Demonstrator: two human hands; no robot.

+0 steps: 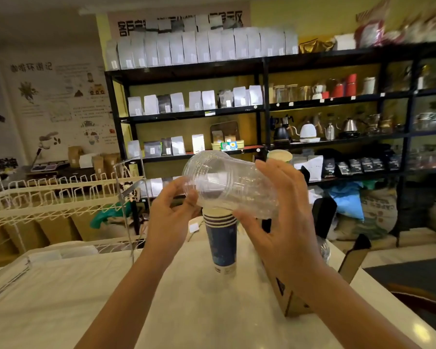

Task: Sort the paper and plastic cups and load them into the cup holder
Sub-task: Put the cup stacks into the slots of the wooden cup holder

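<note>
A stack of clear plastic cups (227, 183) lies almost sideways in the air, mouth toward the left. My right hand (281, 212) grips its base end and my left hand (173, 212) holds its rim end. Directly below stands a stack of blue paper cups (222, 244), upright on the white table. The white wire cup holder (61, 197) stands at the left of the table. A pale paper cup (279, 155) peeks out behind my right hand.
An open cardboard box (286, 295) sits on the table at the right, under my right forearm. Black shelves (262, 64) with bags and kettles fill the background. The white table (86, 298) stretches toward me, its edge at the right.
</note>
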